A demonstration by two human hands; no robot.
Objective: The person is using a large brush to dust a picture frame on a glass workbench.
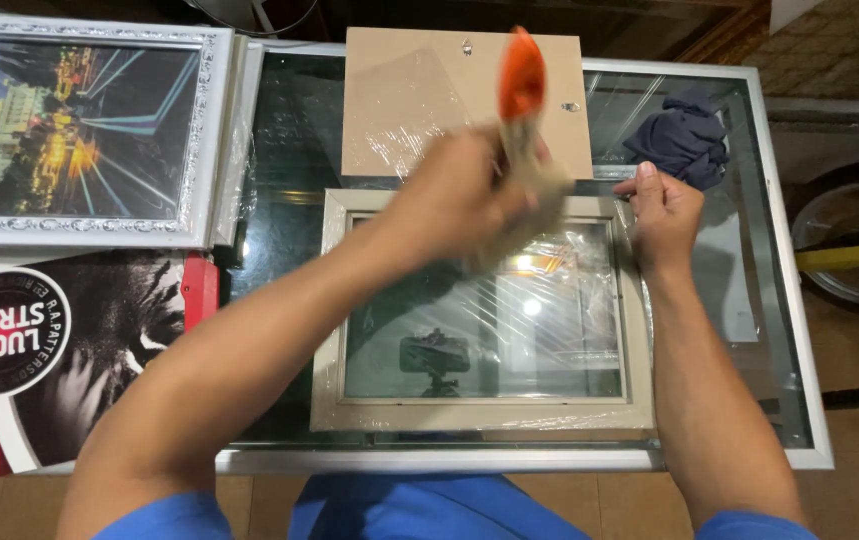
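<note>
Now the left hand clamps an orange-handled brush above the wrapped beige frame — right hand grips its corner.

My left hand grips a paintbrush upright — orange handle up, pale bristles blurred over the frame's upper rail. The beige picture frame lies flat near the glass table's front edge, plastic film glinting inside it — my right hand presses its top right corner.
</note>
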